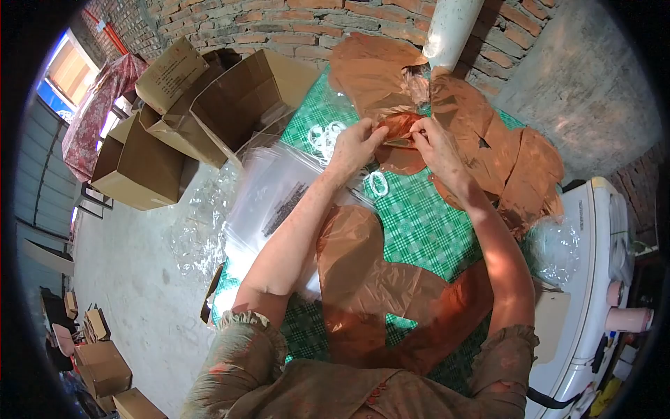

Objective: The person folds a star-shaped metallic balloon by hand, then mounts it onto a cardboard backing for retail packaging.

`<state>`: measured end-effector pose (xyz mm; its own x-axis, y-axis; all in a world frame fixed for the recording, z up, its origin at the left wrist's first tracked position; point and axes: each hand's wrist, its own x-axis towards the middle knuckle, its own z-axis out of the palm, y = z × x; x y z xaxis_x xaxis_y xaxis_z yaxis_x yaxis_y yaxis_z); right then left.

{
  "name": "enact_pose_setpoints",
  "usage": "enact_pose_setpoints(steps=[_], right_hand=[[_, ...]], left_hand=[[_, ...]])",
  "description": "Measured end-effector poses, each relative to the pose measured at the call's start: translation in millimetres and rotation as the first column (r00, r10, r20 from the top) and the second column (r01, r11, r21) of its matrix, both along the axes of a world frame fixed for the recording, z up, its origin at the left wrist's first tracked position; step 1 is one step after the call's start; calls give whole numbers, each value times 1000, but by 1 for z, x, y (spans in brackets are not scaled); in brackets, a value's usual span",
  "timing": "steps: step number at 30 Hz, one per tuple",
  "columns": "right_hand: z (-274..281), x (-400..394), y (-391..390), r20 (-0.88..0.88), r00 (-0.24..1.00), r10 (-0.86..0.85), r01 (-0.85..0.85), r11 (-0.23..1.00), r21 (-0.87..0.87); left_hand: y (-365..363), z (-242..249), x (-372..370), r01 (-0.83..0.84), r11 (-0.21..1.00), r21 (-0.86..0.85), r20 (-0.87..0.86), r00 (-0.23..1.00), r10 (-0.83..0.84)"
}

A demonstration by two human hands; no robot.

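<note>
Bench under green-white check cloth. Lying on it: stack of clear plastic bags at left, printed label up; white rings just beyond, one more white ring mid-cloth; brown film sheets spread right and far, another brown sheet at near edge.

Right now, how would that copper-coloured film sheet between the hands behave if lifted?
The copper film sheet probably flops: it is creased and bunched between the left hand and right hand. It looks thin and glossy, so likely light and slippery.
</note>
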<state>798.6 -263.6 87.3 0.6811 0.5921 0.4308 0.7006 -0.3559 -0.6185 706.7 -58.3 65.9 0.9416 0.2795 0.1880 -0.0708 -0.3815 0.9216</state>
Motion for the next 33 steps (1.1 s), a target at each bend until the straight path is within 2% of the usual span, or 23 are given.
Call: enact_pose_setpoints(steps=[2, 5, 8, 12, 18, 20, 23, 26, 29, 33], right_hand=[[-2, 3, 0, 83, 996, 11, -13, 1000, 25], [5, 0, 4, -98, 995, 4, 1, 998, 56], [10, -2, 9, -68, 997, -37, 39, 999, 21], [11, -2, 13, -33, 999, -38, 40, 998, 49], [7, -5, 20, -37, 994, -100, 103, 988, 116], [5, -6, 20, -27, 995, -97, 100, 986, 135], [1, 0, 17, 212, 977, 13, -33, 995, 91], [-4, 8, 14, 310, 950, 40, -40, 999, -6], [-3, 0, 15, 309, 951, -13, -1, 999, 46], [-8, 3, 12, 306, 951, 32, -38, 999, 15]], left_hand=[[-2, 5, -4, 9, 1000, -25, -6, 1000, -9], [-4, 14, -8, 15, 1000, -28, -24, 1000, -15], [-4, 12, -7, 35, 999, -37, 0, 999, -35], [-4, 11, -7, 41, 998, 45, -4, 999, -41], [-3, 3, -3, 24, 994, 102, 29, 999, -27], [-4, 6, -3, 13, 997, 79, -13, 1000, -12], [-4, 6, -2, 6, 998, 69, -9, 1000, -5], [-4, 4, -1, 4, 997, 72, 0, 1000, -4], [-3, 0, 0, 4, 998, 68, 14, 1000, -5], [-5, 6, -2, 11, 1000, 29, 9, 1000, -11]])
